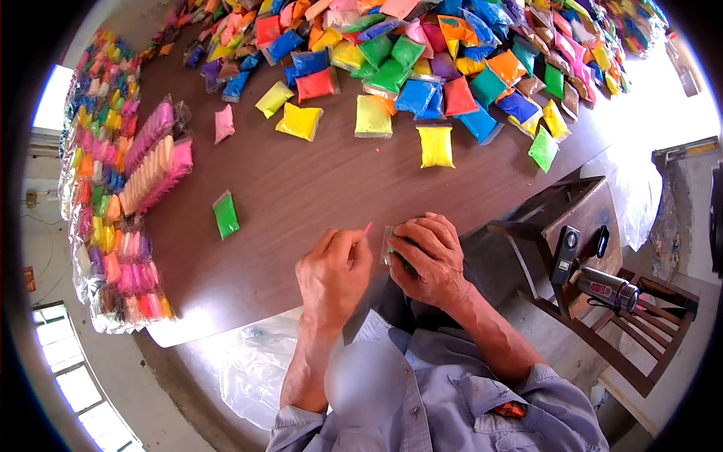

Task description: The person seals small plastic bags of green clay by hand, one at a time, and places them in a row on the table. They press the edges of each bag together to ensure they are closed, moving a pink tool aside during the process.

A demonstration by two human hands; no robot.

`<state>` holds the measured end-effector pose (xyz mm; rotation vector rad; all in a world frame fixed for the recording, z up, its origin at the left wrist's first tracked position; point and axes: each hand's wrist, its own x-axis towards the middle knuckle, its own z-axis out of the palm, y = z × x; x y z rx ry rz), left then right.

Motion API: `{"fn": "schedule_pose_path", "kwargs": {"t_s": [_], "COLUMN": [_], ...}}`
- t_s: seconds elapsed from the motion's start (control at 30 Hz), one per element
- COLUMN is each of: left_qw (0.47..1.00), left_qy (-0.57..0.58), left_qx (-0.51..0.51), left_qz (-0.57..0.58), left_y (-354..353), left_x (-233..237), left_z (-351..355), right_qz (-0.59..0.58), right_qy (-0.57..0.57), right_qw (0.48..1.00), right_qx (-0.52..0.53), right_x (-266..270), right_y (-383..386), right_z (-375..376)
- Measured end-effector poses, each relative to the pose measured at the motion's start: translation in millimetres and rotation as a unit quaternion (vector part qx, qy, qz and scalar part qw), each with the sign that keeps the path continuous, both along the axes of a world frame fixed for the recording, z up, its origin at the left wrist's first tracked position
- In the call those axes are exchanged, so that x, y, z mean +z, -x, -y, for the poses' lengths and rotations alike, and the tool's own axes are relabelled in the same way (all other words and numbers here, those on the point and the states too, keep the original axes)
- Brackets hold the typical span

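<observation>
My left hand is closed near the table's front edge, fingers curled in. The tip of a thin pink stick pokes out beyond its fingers; the rest is hidden. Beside it, my right hand curls over a small clear plastic packet. A bit of green shows under those fingers, but most of the packet is covered. To the left on the brown table lies a green packet. Ahead of my hands are a yellow packet and a pale yellow packet.
A large heap of colourful packets spreads across the far side. Bundled packets stand at the left, by a long stack of bagged ones. At right, a wooden stool bears a metal flask and a dark device.
</observation>
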<state>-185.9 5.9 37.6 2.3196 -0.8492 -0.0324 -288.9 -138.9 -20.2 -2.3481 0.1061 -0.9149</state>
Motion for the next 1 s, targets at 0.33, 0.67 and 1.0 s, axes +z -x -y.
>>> {"fn": "schedule_pose_path", "kwargs": {"t_s": [0.33,0.67,1.0], "left_qw": [0.997,0.994,0.992], "left_qy": [-0.022,0.104,0.030], "left_qx": [-0.027,0.030,-0.066], "left_qz": [0.064,0.014,-0.103], "left_y": [-13.9,-18.4,12.5], "left_x": [-11.1,-1.3,-19.6], "left_z": [8.7,-11.2,35.0], "right_qz": [0.005,-0.032,0.015], "right_qy": [0.006,-0.001,-0.069], "right_qw": [1.000,0.999,0.995], "right_qx": [0.005,0.011,-0.072], "right_x": [-3.5,3.1,16.9], "right_y": [4.8,21.0,54.7], "right_z": [-0.2,-4.9,-3.3]}}
